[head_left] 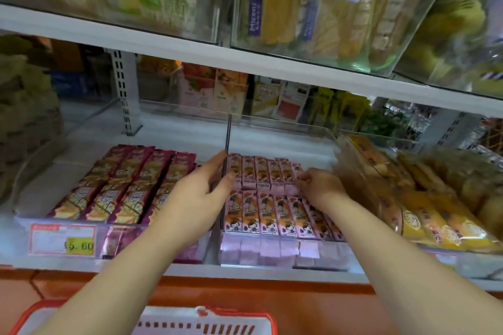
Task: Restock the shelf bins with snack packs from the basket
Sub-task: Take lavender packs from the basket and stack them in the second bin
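Pink snack packs [261, 175] lie in two rows in the clear middle bin [285, 124] on the lower shelf. My left hand [196, 198] reaches to the bin's left wall, fingers fairly straight on the far side and thumb on the pink side. My right hand [321, 187] is at the right end of the back row, its curled fingers pinching a pink pack there. The red and white basket [231, 311] shows at the bottom edge, below my arms; its contents are hidden.
A clear bin of maroon packs [122, 185] stands to the left, with a 5.60 price label [62, 239] on its front. Yellow packs [441, 226] fill the bin on the right. An upper shelf [163, 43] with clear bins of yellow snacks hangs overhead.
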